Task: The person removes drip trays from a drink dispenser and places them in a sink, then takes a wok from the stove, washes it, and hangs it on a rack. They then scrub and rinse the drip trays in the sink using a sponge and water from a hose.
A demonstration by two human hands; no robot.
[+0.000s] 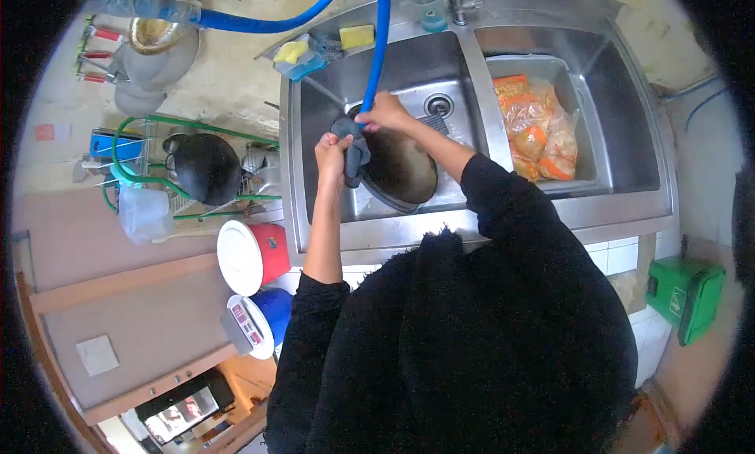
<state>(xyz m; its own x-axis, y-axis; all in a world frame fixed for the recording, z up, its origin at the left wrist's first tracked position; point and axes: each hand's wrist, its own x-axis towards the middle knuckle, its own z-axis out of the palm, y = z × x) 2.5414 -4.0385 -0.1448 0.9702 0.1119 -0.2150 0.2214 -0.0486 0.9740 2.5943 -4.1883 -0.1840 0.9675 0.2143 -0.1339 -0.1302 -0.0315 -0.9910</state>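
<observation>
While the left hand (332, 153) grips cloth (357, 158) and the right hand (388, 112) hose (379, 49), bags (536, 131) crowd a tub (587, 131).

Had both hands out in front, close together, fingers curled in closed grips. Left hand (332, 156) sat slightly nearer than right hand (384, 114). From my remote view, left forearm (325, 230) ran almost straight toward far side; right forearm (440, 149) slanted far and left, across my front. Black sleeves (503, 194) ended partway along arms, leaving both wrists bare.
</observation>
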